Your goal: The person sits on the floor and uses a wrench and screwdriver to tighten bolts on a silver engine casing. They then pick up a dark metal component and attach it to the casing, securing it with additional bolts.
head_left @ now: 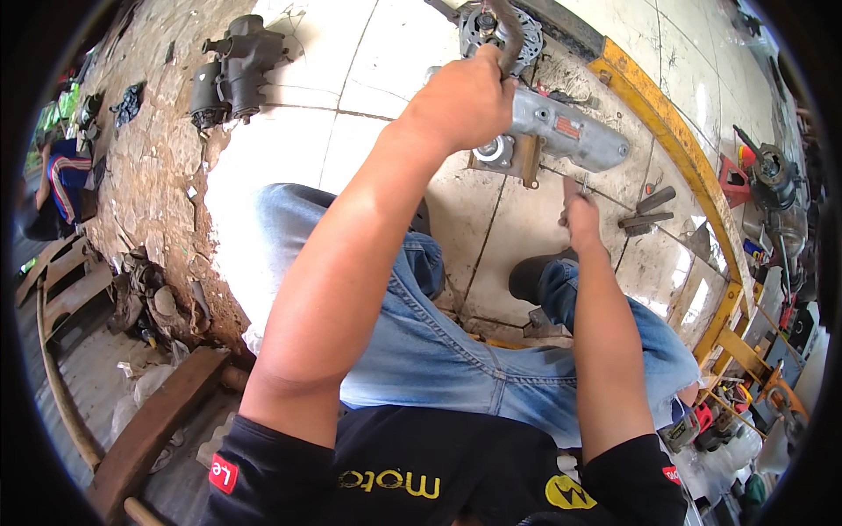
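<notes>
My left hand [465, 96] is raised and closed around a dark curved hose or cable [509, 31] that rises toward the top of the view. Just beyond it lies a grey metal starter-like housing [570, 136] with a round bearing end [493, 151], resting on the tiled floor. A round finned alternator part [481, 24] sits behind it. My right hand [581, 217] is lower, near the floor, pinching a thin metal tool or rod [572, 188] that points at the housing. My jeans-clad knees [421, 324] and a dark shoe [535, 273] are below.
A dark motor assembly [232, 74] stands at the upper left on the tiles. A yellow metal rail [675, 140] runs along the right, with loose metal pieces [647, 210] beside it and tools and motors [772, 184] beyond. Wooden planks [149, 430] lie at the lower left.
</notes>
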{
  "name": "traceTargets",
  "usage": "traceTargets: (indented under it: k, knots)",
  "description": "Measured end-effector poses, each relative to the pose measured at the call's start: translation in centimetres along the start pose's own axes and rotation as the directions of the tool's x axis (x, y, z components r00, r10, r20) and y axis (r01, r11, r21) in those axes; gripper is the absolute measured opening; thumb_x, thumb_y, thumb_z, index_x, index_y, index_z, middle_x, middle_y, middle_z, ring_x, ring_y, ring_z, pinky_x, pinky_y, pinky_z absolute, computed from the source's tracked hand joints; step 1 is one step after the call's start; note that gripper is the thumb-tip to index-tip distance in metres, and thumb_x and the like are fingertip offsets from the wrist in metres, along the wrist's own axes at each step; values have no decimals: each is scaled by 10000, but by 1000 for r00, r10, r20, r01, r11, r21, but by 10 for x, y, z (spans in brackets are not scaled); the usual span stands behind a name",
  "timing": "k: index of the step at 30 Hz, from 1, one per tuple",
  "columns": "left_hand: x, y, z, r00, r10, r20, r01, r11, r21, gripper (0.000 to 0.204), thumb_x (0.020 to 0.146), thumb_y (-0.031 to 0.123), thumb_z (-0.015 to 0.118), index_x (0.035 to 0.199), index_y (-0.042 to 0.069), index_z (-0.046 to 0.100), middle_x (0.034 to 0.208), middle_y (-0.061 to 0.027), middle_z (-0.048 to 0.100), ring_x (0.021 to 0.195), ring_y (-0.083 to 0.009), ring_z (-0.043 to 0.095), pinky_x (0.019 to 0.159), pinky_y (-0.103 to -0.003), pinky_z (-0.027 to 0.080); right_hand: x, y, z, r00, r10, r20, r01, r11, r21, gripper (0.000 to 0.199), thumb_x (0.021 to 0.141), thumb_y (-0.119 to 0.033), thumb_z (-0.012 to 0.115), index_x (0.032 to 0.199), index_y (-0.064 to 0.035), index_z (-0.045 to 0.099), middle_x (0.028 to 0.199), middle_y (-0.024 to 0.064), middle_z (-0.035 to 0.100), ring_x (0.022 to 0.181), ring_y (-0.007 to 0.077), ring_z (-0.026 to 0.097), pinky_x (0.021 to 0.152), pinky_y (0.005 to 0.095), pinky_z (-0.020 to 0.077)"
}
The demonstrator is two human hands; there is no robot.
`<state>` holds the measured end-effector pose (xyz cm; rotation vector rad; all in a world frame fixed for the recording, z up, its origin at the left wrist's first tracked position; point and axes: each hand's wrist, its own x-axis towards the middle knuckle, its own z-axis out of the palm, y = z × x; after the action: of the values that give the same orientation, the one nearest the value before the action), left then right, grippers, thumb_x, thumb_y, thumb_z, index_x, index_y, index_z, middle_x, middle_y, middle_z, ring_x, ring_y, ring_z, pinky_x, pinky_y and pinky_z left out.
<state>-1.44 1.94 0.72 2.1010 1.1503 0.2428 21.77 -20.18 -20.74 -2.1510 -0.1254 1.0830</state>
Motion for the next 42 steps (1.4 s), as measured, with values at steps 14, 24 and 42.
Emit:
traceTargets:
  k: [14, 24, 42]
  knots:
    - [-9, -13, -2, 1000, -28, 1, 28, 995, -93, 273, 956, 243, 493, 1102, 21, 555, 859, -236, 665, 841, -405, 639, 784, -473, 500, -93, -66, 98, 852, -342, 396, 490, 258, -832, 827, 785, -168, 620, 1498, -199, 201, 1202, 269, 536, 1007, 411, 599, 880, 467, 496]
    - [-11, 1, -7, 990, 15, 143, 7, 988, -152, 241, 943, 211, 508, 1065, 10, 560, 891, -218, 670, 889, -393, 637, 779, -469, 510, -58, -68, 92, 887, -163, 432, 460, 223, -860, 1022, 774, -99, 589, 1518, -163, -109, 1086, 255, 650, 858, 390, 672, 761, 481, 526]
    - [-11, 2, -2, 990, 57, 130, -38, 988, -147, 287, 953, 238, 520, 1103, -5, 550, 894, -228, 662, 883, -400, 628, 787, -465, 502, -50, -68, 90, 874, -305, 379, 439, 155, -885, 974, 797, -51, 547, 1529, -214, -74, 843, 246, 679, 764, 392, 674, 684, 493, 521]
